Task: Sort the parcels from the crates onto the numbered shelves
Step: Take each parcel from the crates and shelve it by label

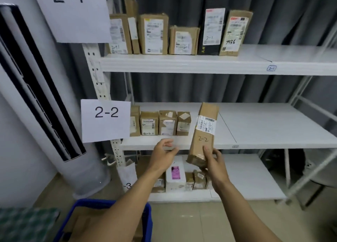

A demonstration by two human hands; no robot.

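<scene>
A blue crate (146, 221) at seven o'clock in the view holds brown cardboard (83, 220), too blurred to make out. The top shelf (182, 65) carries six upright parcels. The middle shelf (273, 125), beside the "2-2" sign (106, 120), holds four small boxes (167, 123) in a row. The right hand (213, 161) grips the lower end of a long brown parcel (203, 132) marked "2-2". It tilts toward one o'clock, with its top over the middle shelf. The left hand (163, 154) hangs released, fingers relaxed, at nine o'clock of the parcel, apart from it.
</scene>
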